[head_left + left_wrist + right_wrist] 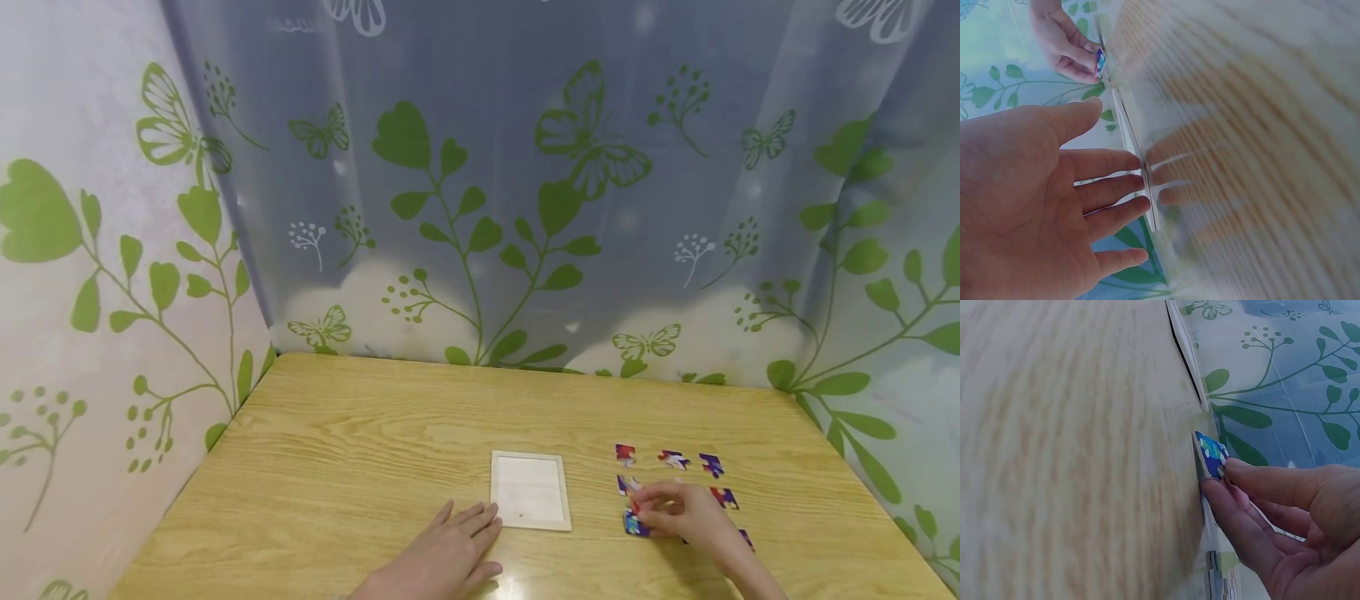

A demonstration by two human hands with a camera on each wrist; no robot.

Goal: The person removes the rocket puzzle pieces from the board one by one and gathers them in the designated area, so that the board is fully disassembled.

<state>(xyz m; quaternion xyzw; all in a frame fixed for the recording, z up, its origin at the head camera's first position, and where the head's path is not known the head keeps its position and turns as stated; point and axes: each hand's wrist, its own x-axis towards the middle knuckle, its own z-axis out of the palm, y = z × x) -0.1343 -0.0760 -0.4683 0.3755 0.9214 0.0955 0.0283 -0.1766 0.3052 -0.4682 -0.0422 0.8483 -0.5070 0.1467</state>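
A blue and green puzzle piece point(1210, 453) is pinched between the thumb and fingers of my right hand point(686, 518), tilted up off the table in the right wrist view. Several other puzzle pieces point(626, 453) with red, white and purple print lie in loose rows around that hand, some partly hidden beneath it. My left hand point(448, 552) lies with fingers extended, its fingertips at the lower left edge of a pale rectangular puzzle frame point(566, 500). In the left wrist view the fingertips meet the frame's edge point(1137, 150); nothing is gripped there.
The wood-grain table point(360, 442) runs back to a curtain point(495, 250) printed with green leaves and butterflies. More of this fabric point(112, 250) hangs along the left side, and also along the right.
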